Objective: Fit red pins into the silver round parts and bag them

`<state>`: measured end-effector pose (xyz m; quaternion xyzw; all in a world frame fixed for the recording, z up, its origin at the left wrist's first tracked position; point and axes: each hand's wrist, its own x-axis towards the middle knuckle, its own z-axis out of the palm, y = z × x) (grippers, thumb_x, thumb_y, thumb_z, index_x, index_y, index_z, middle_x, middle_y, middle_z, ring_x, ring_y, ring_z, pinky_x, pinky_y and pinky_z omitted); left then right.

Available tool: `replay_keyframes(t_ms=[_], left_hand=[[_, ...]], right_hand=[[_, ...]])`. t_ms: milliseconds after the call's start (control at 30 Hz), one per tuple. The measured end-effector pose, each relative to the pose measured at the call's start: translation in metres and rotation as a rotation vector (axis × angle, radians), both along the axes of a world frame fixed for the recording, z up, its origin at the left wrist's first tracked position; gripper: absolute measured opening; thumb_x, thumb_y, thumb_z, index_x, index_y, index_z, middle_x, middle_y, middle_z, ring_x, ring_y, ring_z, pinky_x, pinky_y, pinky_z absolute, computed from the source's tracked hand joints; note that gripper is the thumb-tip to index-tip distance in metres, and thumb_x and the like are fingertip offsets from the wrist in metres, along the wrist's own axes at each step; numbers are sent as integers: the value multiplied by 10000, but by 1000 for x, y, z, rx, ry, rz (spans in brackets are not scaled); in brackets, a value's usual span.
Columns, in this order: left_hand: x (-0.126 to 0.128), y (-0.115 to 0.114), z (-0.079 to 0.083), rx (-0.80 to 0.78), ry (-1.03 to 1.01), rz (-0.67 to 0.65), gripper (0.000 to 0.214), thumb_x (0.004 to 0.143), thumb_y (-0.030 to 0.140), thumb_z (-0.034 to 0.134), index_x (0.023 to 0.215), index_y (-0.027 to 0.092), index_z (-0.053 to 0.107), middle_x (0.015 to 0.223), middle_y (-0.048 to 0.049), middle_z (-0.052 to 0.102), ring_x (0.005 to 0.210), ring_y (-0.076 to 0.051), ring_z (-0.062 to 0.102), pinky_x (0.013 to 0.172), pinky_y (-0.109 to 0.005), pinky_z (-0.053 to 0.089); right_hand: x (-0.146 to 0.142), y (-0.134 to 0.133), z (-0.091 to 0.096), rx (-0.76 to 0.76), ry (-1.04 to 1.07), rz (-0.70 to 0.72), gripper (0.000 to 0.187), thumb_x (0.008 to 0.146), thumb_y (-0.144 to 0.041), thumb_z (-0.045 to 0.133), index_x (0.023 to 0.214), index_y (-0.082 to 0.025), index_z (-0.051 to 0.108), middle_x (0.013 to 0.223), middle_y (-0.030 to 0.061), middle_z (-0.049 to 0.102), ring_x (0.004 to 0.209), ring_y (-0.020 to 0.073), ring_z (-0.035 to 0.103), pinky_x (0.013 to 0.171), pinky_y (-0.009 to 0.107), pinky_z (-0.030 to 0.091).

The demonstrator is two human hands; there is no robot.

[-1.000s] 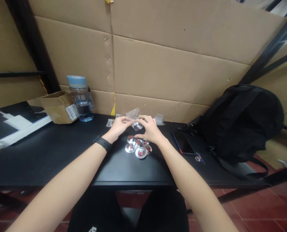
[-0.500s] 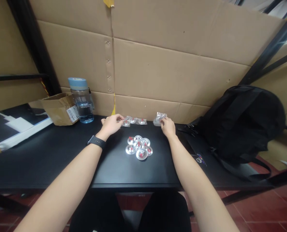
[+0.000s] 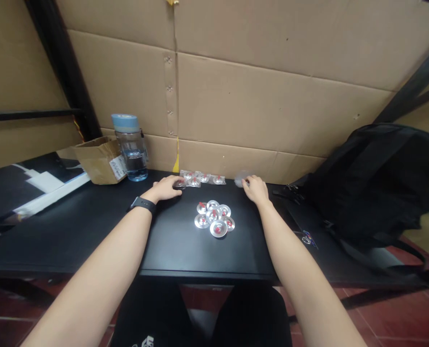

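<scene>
At the back of the black table, a row of small clear packets holds silver discs with red parts. My left hand, with a dark watch on the wrist, is at the row's left end. Its fingers are stretched out, and the tips touch the leftmost packet. To the right, my right hand pinches a crumpled clear plastic bag near the cardboard wall. Between my forearms lies a cluster of unwrapped silver discs with red loops, which look like finger cymbals, some overlapping.
A blue-lidded water bottle and an open cardboard box stand at the back left. White flat pieces lie farther left. A black backpack and a keyring are on the right. Cardboard walls the back.
My left hand has drawn back slightly left, and more packets show at the row's left end. My right hand stays at the plastic bag, which now looks lower and flatter. The view has shifted a little.
</scene>
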<state>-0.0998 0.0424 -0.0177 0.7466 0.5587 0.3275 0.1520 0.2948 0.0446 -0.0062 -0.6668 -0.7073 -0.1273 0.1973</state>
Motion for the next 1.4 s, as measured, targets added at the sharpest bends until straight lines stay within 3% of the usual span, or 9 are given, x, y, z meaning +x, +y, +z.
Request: replay_keyframes(t_ms=[133, 267, 367, 467, 600, 700, 967, 1167, 1400], left_hand=[[1, -4, 3, -5, 153, 124, 377, 725, 325, 766, 1101, 318, 761, 1175, -83, 788, 1163, -395, 680, 1060, -551, 392], [8, -15, 21, 115, 118, 155, 250, 902, 370, 613, 1092, 277, 746, 1163, -96, 788, 1174, -353, 678, 1045, -469, 423], [31, -32, 38, 286, -125, 21, 286, 966, 391, 561, 1167, 252, 709, 1186, -78, 775, 1093, -281, 712, 955, -355, 501], [62, -49, 45, 301, -190, -186, 343, 957, 406, 618, 1263, 255, 646, 1163, -61, 769, 1031, -259, 732, 915, -338, 530], [91, -61, 41, 213, -131, -418, 396, 976, 367, 605, 1363, 284, 586, 1112, -56, 775, 1030, -258, 745, 918, -346, 541], [99, -65, 36, 186, -136, -469, 483, 978, 355, 604, 1450, 300, 520, 1136, -49, 768, 1054, -255, 746, 949, -349, 533], [99, -60, 27, 2, -414, -478, 750, 828, 397, 802, 1471, 211, 465, 953, -68, 795, 814, -228, 767, 719, -304, 579], [90, -52, 27, -21, -509, -375, 255, 831, 378, 785, 946, 152, 761, 829, -84, 795, 726, -217, 766, 727, -326, 616], [101, -62, 37, 76, -679, -325, 268, 827, 396, 790, 901, 143, 738, 843, -71, 775, 683, -190, 739, 709, -325, 630]], right_hand=[[-7, -12, 9, 76, 0, 44, 364, 1032, -367, 438, 994, -191, 754, 1109, 154, 713, 1053, 295, 615, 904, 380, 444], [-23, -22, 14, 149, 157, 251, 278, 994, -331, 499, 973, -187, 736, 1045, 129, 720, 1023, 281, 621, 933, 379, 458], [-44, -35, 18, 187, 448, 500, 309, 970, -394, 569, 1177, -189, 674, 1021, 88, 717, 885, 226, 644, 862, 344, 495], [-66, -47, 25, 142, 681, 644, 494, 929, -491, 642, 1337, -215, 593, 1052, 73, 712, 807, 197, 642, 732, 313, 503], [-75, -53, 28, -1, 770, 721, 369, 891, -512, 685, 1105, -216, 742, 1022, 75, 733, 845, 210, 648, 718, 315, 489], [-68, -51, 27, -234, 873, 804, 318, 870, -497, 718, 893, -184, 765, 843, 48, 725, 715, 174, 614, 700, 314, 476], [-62, -49, 27, -357, 1124, 779, 319, 780, -466, 801, 798, -177, 666, 709, 23, 710, 615, 140, 631, 634, 276, 483], [-61, -47, 26, -328, 1265, 740, 281, 755, -415, 815, 775, -187, 653, 803, 40, 746, 622, 145, 680, 604, 262, 493], [-63, -48, 26, -207, 1166, 822, 373, 712, -350, 889, 996, -218, 686, 941, 12, 712, 730, 126, 645, 637, 240, 491]])
